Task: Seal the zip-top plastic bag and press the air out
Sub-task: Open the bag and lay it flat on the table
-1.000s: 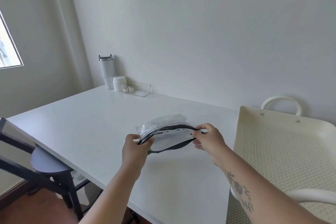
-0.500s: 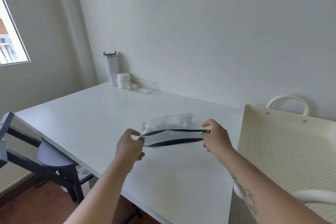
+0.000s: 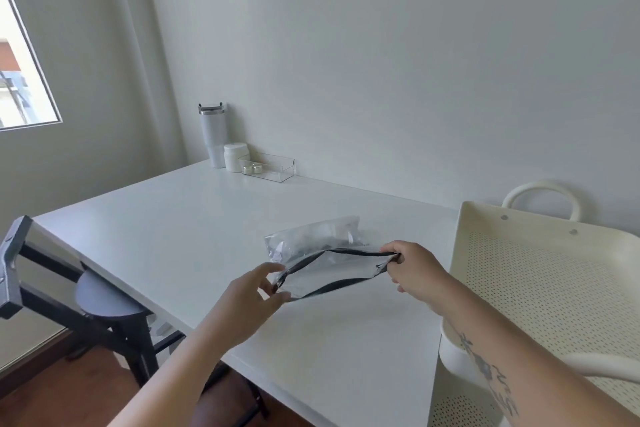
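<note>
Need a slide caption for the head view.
Unsealed zip-top bag held at its ends by left hand and right hand, at a white table.

A white table [image 3: 173, 236] stands against the wall; at its far left corner an upright white tumbler [image 3: 213, 135] with a metal-rimmed lid, a squat white jar [image 3: 236, 157] just beside it, then a clear tray [image 3: 281, 173] holding two small round tins [image 3: 252, 168]; by the table's left edge a dark chair [image 3: 104, 298] on a wooden floor [image 3: 69, 392]; off the right edge a cream perforated basket [image 3: 519, 218] with looped handles; a window [image 3: 17, 80] at the upper left.
</note>
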